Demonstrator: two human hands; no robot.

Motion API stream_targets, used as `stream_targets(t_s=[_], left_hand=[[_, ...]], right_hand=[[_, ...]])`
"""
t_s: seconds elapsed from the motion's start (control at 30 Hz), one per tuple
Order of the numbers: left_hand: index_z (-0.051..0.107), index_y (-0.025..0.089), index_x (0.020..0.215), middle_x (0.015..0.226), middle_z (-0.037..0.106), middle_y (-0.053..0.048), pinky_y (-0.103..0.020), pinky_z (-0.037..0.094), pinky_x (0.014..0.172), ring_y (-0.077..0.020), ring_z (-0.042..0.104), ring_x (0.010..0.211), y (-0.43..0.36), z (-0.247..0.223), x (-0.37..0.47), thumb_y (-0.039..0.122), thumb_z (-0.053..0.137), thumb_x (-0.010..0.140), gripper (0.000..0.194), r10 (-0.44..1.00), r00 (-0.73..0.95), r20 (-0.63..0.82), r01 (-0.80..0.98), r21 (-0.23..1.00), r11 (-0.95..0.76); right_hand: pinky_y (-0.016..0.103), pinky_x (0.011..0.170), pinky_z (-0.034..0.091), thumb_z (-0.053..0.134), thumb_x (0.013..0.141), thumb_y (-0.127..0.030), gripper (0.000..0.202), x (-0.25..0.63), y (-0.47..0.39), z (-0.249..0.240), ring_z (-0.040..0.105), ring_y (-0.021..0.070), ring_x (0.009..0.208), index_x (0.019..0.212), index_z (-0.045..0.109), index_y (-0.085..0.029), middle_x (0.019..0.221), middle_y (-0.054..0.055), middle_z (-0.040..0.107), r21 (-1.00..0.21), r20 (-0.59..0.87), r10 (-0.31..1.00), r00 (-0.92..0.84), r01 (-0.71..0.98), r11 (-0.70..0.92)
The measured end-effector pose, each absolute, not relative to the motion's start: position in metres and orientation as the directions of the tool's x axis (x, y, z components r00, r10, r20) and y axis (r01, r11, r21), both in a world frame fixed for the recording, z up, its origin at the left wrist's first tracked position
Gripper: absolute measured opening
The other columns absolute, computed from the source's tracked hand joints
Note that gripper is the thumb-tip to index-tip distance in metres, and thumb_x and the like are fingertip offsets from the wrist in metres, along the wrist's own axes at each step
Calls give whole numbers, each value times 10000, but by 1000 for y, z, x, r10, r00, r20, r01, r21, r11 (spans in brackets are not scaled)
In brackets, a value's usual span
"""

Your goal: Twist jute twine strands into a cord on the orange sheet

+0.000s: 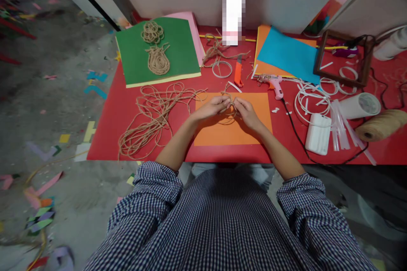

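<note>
Above an orange sheet (pixel 206 133), my left hand (pixel 216 106) and my right hand (pixel 245 110) nearly meet, fingers pinched on looped brown twine (pixel 233 114). The finger ends partly hide the twine. Loose twine (pixel 159 110) lies tangled to the left of the sheet. Two twine pieces rest on a green sheet (pixel 184 57): a looped flower shape (pixel 152 32) and a tight coil (pixel 158 61). Beyond my hands are a white ring (pixel 221 69) and an orange cutter (pixel 238 74). A pink glue gun (pixel 277 87) lies to the right.
The red table (pixel 104 135) also bears a blue sheet (pixel 286 53), a brown frame (pixel 345 80), a white power strip (pixel 318 133), glue sticks (pixel 339 129), a twine spool (pixel 381 125) and a white roll (pixel 358 106). A black cord (pixel 294 129) runs near the front edge.
</note>
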State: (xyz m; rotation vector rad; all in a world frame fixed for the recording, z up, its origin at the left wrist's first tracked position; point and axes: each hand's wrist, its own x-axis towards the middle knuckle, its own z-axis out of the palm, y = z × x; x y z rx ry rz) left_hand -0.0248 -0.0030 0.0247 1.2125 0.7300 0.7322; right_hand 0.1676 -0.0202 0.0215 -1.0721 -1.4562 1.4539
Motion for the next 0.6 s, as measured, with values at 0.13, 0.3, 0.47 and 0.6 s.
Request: stream_targets(t_s=[0.13,0.3,0.47,0.6], left_hand=[[467,219,832,610,366,61,-253,227,504,-86,305,508,-9,28,-21,584,674,954,437,797,569,-202,-151,927,343],[493,197,789,628,434,37,-252,254,519,-78,334,516,-8,28,-16,531,658,982,419,824,538,-179,-162,937,309],[587,163,789,655,488,18,-264,344,576,-94,445,583,-3,24,-20,551,727,928,435,858,478,-188,-70,965,251],[675,124,821,741,632,-41,-265,423,650,-122,563,691,4,18,-25,582,760,880,470,852,496,-167,33,984,174]], right_hand=[[297,636,315,501,1009,-703,535,169,-17,16,381,150,661,753,440,-237,707,-19,395,-977,68,941,-332,167,130],[319,689,319,421,1078,-572,444,174,-15,13,451,170,678,801,484,-231,702,-4,493,-864,112,942,-316,438,250],[318,694,313,412,1091,-454,364,174,-16,12,479,173,674,824,511,-227,714,5,540,-805,122,930,-346,514,297],[307,711,328,437,1082,-382,315,173,-18,14,515,170,696,842,553,-214,756,13,605,-812,124,925,-359,499,302]])
